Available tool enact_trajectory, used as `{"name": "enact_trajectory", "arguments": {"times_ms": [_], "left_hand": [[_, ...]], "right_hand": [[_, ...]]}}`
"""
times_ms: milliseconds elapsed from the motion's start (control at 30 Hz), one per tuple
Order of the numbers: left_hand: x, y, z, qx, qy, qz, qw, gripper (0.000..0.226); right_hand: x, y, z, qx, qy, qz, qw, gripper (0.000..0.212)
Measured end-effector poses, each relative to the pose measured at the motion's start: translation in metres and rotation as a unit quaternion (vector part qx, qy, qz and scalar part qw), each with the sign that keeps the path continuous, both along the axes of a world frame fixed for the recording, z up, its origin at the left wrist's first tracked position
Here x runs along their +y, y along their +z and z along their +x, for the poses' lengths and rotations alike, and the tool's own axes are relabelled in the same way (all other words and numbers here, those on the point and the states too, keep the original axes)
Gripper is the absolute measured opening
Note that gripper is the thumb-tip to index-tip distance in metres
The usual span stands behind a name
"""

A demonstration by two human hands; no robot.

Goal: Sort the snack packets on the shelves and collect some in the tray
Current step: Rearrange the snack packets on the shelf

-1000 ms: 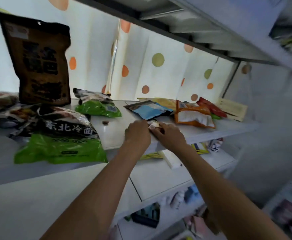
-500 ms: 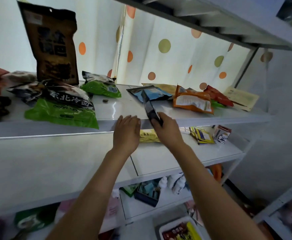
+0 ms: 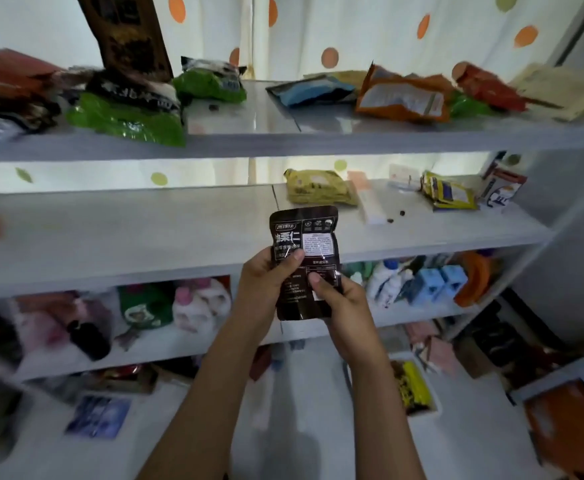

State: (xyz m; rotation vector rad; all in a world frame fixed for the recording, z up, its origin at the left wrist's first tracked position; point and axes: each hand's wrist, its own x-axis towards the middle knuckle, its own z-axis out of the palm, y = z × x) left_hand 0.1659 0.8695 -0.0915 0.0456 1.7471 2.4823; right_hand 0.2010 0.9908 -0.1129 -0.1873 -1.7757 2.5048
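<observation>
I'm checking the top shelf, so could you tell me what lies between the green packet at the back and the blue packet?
In the head view, between the green packet and the blue packet there is bare shelf, with one small dark speck.

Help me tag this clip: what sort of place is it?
Probably a home pantry or storage corner: white open shelves strewn with snack packets, bottles lower down, a polka-dot curtain behind.

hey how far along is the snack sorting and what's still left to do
Done so far: a white tray low down already holds a yellow packet. In hand: both the left hand and right hand hold a dark brown packet upright, off the shelves. Left: it probably goes in the tray next, and the top shelf looks unsorted, packets lying mixed.
</observation>
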Motion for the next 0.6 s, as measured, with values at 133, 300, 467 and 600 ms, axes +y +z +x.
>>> {"name": "enact_trajectory", "arguments": {"times_ms": [133, 300, 467, 600], "left_hand": [[0.004, 0.002, 0.023, 0.029, 0.03, -0.021, 0.999, 0.019], [0.019, 0.005, 0.04, 0.087, 0.037, -0.13, 0.987, 0.01], [0.033, 0.002, 0.05, 0.127, 0.014, -0.174, 0.976, 0.018], [0.045, -0.004, 0.055, 0.146, 0.03, -0.177, 0.973, 0.015]], "right_hand": [[0.004, -0.005, 0.021, -0.005, 0.017, -0.03, 0.999, 0.021], [0.017, -0.002, 0.04, 0.023, -0.04, 0.017, 0.999, 0.021], [0.036, -0.004, 0.057, 0.027, -0.072, 0.018, 0.997, 0.018], [0.04, -0.006, 0.066, 0.019, -0.095, 0.0, 0.995, 0.018]]}}
